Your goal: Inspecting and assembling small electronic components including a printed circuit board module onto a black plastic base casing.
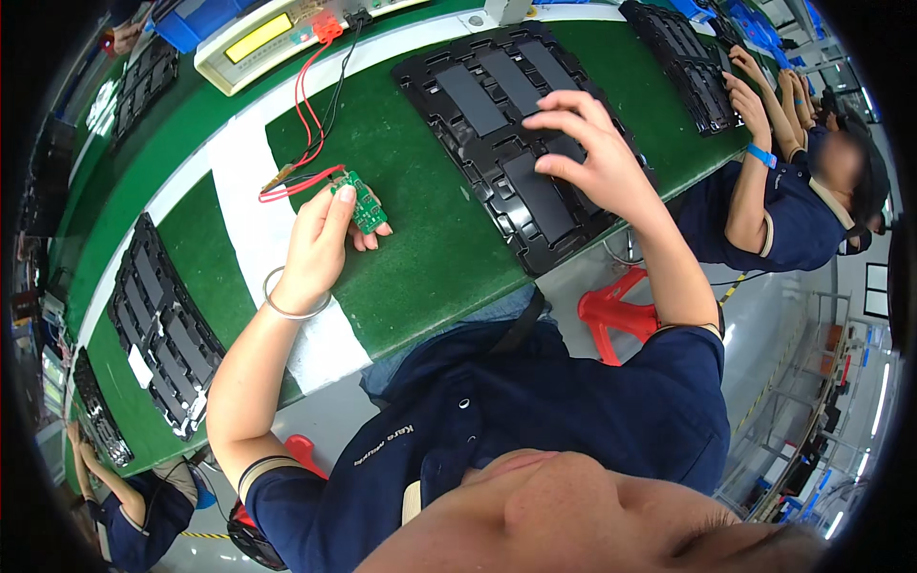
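My left hand (325, 232) is closed on a small green circuit board (366, 205), its thumb pressed on the board's upper left corner. Red and black wires (304, 179) run from beside the board toward the meter behind it. Over a black plastic tray (441, 115) my right hand (594, 151) hovers with fingers apart and nothing between them. Flat dark rectangular pieces (470, 98) sit in the tray's compartments. Whether a fingertip touches one of them I cannot tell.
A bench meter (250, 50) with a lit yellow display stands at the back of the green bench (420, 239). Another black tray (158, 320) lies at the left, and more (669, 67) at the far right. Co-workers sit on both sides; a red stool (616, 315) stands below the edge.
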`<state>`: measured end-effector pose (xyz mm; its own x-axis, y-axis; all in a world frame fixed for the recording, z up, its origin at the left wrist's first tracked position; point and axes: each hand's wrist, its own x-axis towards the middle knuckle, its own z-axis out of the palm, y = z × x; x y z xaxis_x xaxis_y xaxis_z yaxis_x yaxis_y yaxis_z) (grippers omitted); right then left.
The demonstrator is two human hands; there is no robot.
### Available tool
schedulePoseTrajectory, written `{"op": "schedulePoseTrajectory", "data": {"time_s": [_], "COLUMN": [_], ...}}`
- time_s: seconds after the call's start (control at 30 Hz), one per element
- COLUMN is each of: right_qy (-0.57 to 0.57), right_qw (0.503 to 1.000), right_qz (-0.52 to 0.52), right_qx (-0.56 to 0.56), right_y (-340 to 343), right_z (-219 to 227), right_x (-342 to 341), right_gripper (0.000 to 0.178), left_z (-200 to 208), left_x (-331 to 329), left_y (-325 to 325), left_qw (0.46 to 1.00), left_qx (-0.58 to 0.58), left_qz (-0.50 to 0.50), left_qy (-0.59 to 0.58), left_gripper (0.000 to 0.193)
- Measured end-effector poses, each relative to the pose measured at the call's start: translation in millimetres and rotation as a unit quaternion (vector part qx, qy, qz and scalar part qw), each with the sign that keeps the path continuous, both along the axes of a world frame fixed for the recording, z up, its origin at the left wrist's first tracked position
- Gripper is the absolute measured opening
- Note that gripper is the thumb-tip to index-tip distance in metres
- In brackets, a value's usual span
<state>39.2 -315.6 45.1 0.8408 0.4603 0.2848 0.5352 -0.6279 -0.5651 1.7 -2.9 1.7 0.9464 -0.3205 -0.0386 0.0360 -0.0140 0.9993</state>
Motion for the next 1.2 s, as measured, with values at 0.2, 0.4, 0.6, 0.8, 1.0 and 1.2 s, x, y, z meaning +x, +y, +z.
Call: {"op": "schedulePoseTrajectory", "data": {"time_s": [0.2, 0.4, 0.6, 0.8, 1.0, 1.2], "right_qy": [-0.072, -0.101, -0.004, 0.249, 0.338, 0.341], "right_qw": [0.991, 0.920, 0.939, 0.923, 0.856, 0.843], "right_qz": [-0.100, -0.310, -0.314, -0.264, -0.139, -0.082], "right_qx": [-0.049, -0.220, -0.142, 0.129, 0.366, 0.409], "right_y": [-32.5, -80.1, -93.6, -108.3, -104.2, -92.0], "right_z": [7.2, -27.1, -24.8, -8.4, 6.7, 14.2], "right_x": [-0.9, -15.2, -16.9, -3.1, 2.6, -9.0], "right_gripper": [0.036, 0.042, 0.037, 0.029, 0.054, 0.053], "left_z": [1.4, 3.5, 3.4, 0.4, 1.8, 3.1], "left_x": [-1.8, -1.4, -1.7, -0.6, -0.5, -2.2], "left_y": [-0.5, -4.1, -2.6, -1.0, 2.5, 0.1], "left_qw": [1.000, 1.000, 1.000, 1.000, 1.000, 1.000], "left_qx": [0.009, 0.029, 0.028, 0.006, -0.021, -0.002], "left_qz": [0.008, 0.001, 0.004, -0.002, -0.011, -0.012], "left_qy": [0.007, 0.002, -0.002, -0.007, -0.001, -0.007], "left_gripper": [0.034, 0.036, 0.036, 0.036, 0.031, 0.034]}}
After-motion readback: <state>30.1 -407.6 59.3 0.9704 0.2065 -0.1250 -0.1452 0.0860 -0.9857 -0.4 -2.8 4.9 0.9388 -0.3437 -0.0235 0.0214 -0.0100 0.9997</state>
